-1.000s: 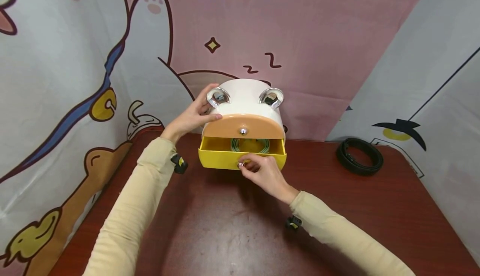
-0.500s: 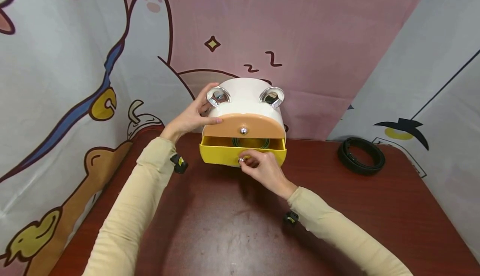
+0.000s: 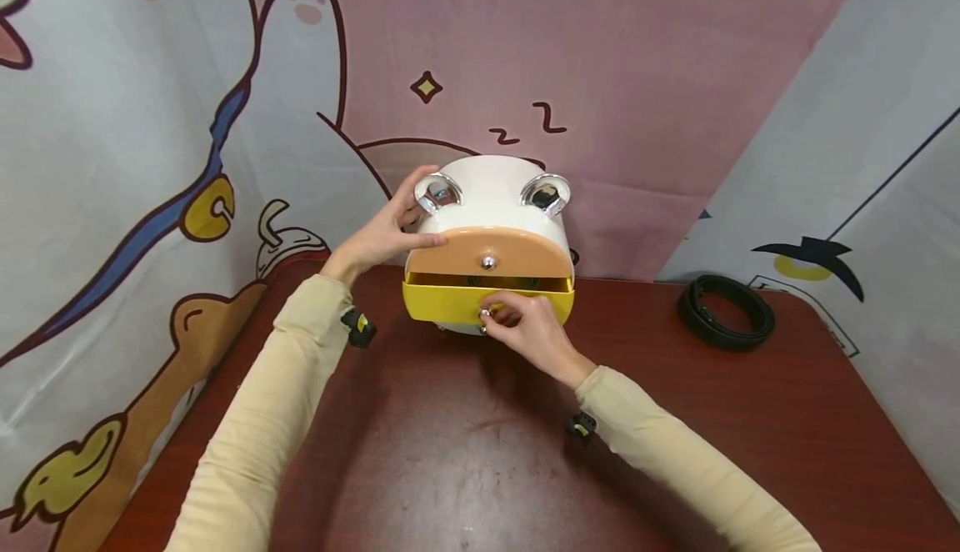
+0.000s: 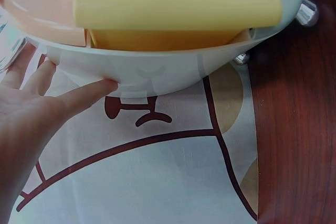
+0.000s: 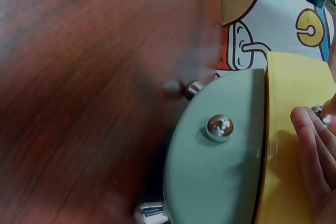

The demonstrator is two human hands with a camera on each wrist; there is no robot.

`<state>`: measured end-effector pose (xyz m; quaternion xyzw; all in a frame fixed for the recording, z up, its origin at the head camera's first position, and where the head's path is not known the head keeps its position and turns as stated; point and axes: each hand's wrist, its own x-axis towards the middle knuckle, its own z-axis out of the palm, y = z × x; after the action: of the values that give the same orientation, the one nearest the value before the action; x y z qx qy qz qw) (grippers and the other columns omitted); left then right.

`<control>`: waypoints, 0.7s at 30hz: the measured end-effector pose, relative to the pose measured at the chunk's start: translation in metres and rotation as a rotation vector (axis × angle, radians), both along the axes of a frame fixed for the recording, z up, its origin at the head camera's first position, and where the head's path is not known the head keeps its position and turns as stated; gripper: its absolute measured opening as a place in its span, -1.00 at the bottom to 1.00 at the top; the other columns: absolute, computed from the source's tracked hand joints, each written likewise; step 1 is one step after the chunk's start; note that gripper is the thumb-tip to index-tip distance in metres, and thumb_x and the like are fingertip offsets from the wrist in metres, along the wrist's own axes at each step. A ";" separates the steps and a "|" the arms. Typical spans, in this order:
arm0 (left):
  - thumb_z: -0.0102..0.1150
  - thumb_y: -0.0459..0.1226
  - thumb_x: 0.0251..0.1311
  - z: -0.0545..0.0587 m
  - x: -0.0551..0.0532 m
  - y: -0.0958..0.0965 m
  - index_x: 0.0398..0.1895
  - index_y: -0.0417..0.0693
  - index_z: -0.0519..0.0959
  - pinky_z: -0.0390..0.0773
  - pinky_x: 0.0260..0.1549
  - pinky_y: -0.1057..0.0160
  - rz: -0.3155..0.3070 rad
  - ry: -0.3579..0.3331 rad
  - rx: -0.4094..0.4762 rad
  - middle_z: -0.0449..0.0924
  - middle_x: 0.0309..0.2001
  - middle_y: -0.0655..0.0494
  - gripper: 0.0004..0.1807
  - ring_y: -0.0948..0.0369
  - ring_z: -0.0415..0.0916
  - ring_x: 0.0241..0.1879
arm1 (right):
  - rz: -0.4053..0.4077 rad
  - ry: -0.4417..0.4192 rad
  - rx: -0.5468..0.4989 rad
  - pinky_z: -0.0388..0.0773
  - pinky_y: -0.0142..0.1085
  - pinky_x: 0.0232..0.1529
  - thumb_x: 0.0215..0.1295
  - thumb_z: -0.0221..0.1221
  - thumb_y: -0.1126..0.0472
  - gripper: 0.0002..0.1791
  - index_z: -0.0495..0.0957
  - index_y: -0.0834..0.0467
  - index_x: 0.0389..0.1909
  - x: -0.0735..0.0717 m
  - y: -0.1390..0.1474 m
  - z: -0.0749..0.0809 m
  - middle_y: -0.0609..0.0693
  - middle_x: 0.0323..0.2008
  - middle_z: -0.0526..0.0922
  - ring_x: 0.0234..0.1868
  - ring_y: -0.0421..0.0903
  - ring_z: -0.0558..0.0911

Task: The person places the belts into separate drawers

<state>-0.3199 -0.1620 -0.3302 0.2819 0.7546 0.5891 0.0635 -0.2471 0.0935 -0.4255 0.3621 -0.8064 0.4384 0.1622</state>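
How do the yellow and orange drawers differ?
The yellow drawer juts out; the orange drawer is shut. The orange drawer's top is arched, the yellow drawer's straight. The right hand pinches the yellow drawer's knob; the orange drawer's is untouched. Both have a shiny round knob.

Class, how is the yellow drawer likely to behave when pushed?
The yellow drawer is probably stiff: its edges look crisp. Standing partly out of the white cabinet, it would likely slide inward. Its knob, pinched by the right hand, looks glossy, so may be slippery.
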 end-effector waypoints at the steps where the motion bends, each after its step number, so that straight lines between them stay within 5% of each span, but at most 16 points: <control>1: 0.29 -0.50 0.12 0.001 0.001 0.000 0.53 0.14 -0.13 0.21 0.22 -0.12 0.002 -0.003 -0.003 0.04 0.43 -0.12 0.04 -0.06 0.14 0.36 | 0.003 -0.009 -0.004 0.57 -0.41 -0.45 0.14 0.33 0.37 -0.86 0.66 0.19 -0.27 -0.001 0.000 0.000 -0.05 -0.41 0.72 -0.49 -0.30 0.66; 9: 0.24 -0.54 0.14 0.018 0.020 0.006 0.52 0.03 -0.15 0.26 0.20 -0.05 -0.024 -0.010 0.018 0.09 0.40 -0.21 0.01 -0.08 0.17 0.34 | 0.019 -0.065 -0.005 0.59 -0.38 -0.44 0.17 0.31 0.37 -0.87 0.66 0.23 -0.25 -0.007 0.000 0.003 -0.03 -0.36 0.73 -0.45 -0.26 0.68; 21: 0.23 -0.56 0.13 0.017 0.019 0.005 0.52 0.05 -0.13 0.30 0.18 -0.03 -0.030 -0.016 0.043 0.12 0.38 -0.20 0.01 -0.07 0.19 0.33 | 0.000 -0.109 -0.052 0.59 -0.33 -0.44 0.14 0.32 0.41 -0.90 0.66 0.23 -0.31 -0.023 -0.002 0.002 -0.01 -0.39 0.72 -0.46 -0.20 0.69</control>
<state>-0.3011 -0.1567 -0.3134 0.2895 0.7369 0.6066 0.0723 -0.2702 0.0917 -0.4233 0.3332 -0.8024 0.4785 0.1276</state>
